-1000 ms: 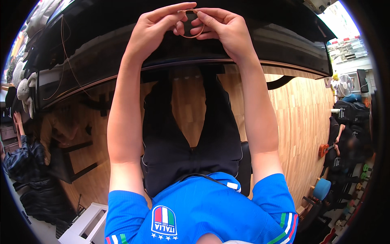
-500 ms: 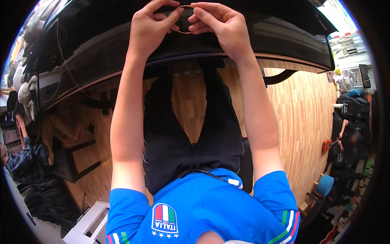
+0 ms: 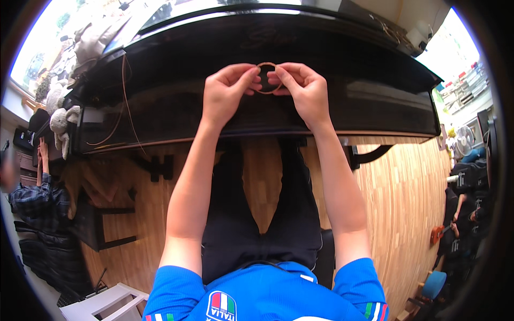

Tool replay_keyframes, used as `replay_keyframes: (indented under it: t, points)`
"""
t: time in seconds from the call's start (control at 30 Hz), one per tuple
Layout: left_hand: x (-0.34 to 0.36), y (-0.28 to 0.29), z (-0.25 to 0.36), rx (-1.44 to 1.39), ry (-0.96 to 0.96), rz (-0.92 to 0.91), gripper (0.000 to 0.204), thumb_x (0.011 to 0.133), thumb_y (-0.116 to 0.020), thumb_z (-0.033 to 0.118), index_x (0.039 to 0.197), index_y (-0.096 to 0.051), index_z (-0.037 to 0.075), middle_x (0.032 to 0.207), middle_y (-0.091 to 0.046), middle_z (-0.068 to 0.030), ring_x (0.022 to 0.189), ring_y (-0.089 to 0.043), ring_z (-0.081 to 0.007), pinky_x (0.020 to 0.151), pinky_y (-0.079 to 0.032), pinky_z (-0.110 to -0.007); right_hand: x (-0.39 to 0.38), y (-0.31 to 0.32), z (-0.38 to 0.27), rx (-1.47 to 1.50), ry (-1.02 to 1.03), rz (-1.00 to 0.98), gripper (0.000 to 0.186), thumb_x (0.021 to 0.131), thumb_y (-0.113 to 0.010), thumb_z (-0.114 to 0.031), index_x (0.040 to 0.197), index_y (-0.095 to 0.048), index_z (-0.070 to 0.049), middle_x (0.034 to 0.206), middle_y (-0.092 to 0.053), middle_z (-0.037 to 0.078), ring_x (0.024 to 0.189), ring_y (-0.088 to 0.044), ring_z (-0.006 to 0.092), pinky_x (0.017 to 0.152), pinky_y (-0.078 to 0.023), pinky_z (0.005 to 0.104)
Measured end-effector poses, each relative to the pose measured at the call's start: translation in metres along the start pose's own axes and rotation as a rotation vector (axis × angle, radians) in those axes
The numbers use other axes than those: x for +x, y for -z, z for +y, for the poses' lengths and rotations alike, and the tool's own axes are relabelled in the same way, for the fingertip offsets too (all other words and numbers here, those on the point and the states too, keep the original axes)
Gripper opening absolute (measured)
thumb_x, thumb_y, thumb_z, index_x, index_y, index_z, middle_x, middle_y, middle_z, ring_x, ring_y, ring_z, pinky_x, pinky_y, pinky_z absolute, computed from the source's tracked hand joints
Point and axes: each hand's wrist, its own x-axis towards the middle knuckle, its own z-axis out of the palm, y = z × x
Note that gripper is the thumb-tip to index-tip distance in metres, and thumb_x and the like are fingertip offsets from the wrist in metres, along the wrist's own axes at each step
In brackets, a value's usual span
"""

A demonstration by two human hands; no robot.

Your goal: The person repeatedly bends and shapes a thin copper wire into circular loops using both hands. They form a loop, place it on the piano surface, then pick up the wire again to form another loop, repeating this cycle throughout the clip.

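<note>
While the left hand (image 3: 227,92) and right hand (image 3: 306,92) are pinching a thin copper-coloured loop (image 3: 265,93) from opposite sides, fingers closed on it, they are holding it over a black piano (image 3: 375,101).

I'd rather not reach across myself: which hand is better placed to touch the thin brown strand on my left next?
Left, probably: the left hand is nearer the strand; the right hand is farther across. Neither looks free, as both pinch the thin copper-coloured ring.

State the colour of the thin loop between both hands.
Thin loop: copper-brown; best in head view.
</note>
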Motion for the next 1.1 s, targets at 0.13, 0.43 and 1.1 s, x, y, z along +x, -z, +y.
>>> replay_keyframes:
  t: [0.13, 0.43, 1.1]
  points:
    - [0.000, -0.002, 0.002, -0.056, -0.047, 0.105, 0.034, 0.095, -0.069, 0.010, 0.126, -0.063, -0.004, 0.111, -0.071, -0.0143, 0.090, -0.072, -0.0172, 0.074, -0.057, -0.026, 0.002, 0.009, -0.001, 0.182, -0.070, 0.012, 0.030, 0.100, -0.063, -0.022, 0.115, -0.064, 0.004, 0.103, -0.072, 0.017, 0.091, -0.072, 0.0207, 0.075, -0.061, 0.0314]
    - [0.027, -0.008, 0.044, 0.020, -0.287, 0.294, 0.038, 0.096, -0.067, 0.009, 0.130, -0.055, -0.005, 0.111, -0.071, -0.0147, 0.091, -0.072, -0.0186, 0.076, -0.059, -0.029, -0.005, 0.011, 0.002, 0.120, -0.024, 0.087, 0.023, 0.099, -0.064, -0.017, 0.109, -0.065, 0.003, 0.090, -0.071, 0.011, 0.079, -0.070, 0.0163, 0.072, -0.059, 0.0287]
    - [0.222, 0.065, 0.095, 1.335, -0.003, 0.386, 0.062, 0.089, -0.058, 0.065, 0.115, -0.073, 0.011, 0.119, -0.070, -0.0154, 0.120, -0.062, -0.0319, 0.102, -0.047, -0.042, -0.008, 0.007, 0.001, 0.081, -0.033, 0.055, 0.020, 0.099, -0.064, -0.016, 0.103, -0.069, 0.003, 0.085, -0.071, 0.009, 0.073, -0.068, 0.0145, 0.069, -0.059, 0.0280]
